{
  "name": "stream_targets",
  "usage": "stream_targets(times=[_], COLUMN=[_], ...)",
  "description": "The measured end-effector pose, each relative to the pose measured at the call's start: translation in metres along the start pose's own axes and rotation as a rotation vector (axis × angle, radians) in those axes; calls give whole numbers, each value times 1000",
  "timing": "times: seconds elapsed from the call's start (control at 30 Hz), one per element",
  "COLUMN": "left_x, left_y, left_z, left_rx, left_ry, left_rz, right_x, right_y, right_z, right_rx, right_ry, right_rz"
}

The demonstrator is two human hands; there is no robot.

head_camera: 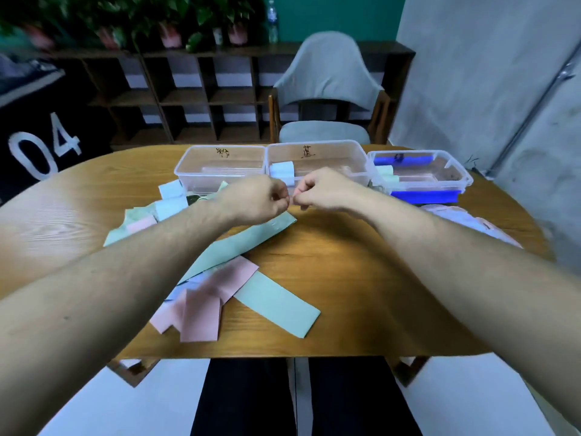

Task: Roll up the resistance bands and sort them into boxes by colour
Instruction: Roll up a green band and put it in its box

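Note:
My left hand (256, 201) and my right hand (325, 190) hover knuckle to knuckle over the table, fingers curled, with no band visible between them. Just below them lies the end of a long green band (239, 243), flat and unrolled. Pink bands (204, 305) and another green band (278, 305) lie nearer to me. Three clear boxes stand behind the hands: the left box (201, 158), the middle box (339, 152) with a light blue roll (282, 170), and the right box (452, 171) with blue clips and pale green rolls (386, 171).
A heap of loose green, blue and pink bands (151, 212) lies at the left, and more pale bands (465, 220) at the right edge. A grey chair (327, 77) stands beyond the wooden table (361, 278), a dark shelf behind it.

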State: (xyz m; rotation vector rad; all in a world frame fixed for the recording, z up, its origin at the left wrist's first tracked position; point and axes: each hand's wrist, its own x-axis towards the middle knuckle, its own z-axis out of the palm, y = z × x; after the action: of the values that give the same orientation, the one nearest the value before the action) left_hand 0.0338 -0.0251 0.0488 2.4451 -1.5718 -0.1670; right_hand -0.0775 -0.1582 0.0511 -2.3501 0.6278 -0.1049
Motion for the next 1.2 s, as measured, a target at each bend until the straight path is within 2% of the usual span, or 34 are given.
stream_targets(times=[0.3, 0.4, 0.57, 0.67, 0.8, 0.93, 1.1, 1.2], left_x=[-72, -90, -114, -120, -120, -120, -119, -119], left_y=[-11, -20, -33, -41, -42, -46, -46, -47], left_z=[35, 50, 79, 97, 105, 111, 113, 115], left_rx=[-55, -62, -138, -27, 91, 33, -26, -43], left_ry=[-63, -18, 71, 145, 270, 288, 346, 349], left_rz=[-88, -102, -12, -2, 10, 34, 21, 10], right_x=[-41, -48, -55, -53, -47, -34, -13, 1], right_y=[-5, -3, 8, 14, 15, 7, -10, -19], right_z=[37, 50, 80, 98, 111, 118, 124, 124], right_rx=[31, 44, 96, 73, -25, -62, -153, -238], right_ry=[-90, -118, -200, -237, -131, -39, -98, -188], right_rz=[-35, -44, -53, -69, -128, -192, -260, -286])
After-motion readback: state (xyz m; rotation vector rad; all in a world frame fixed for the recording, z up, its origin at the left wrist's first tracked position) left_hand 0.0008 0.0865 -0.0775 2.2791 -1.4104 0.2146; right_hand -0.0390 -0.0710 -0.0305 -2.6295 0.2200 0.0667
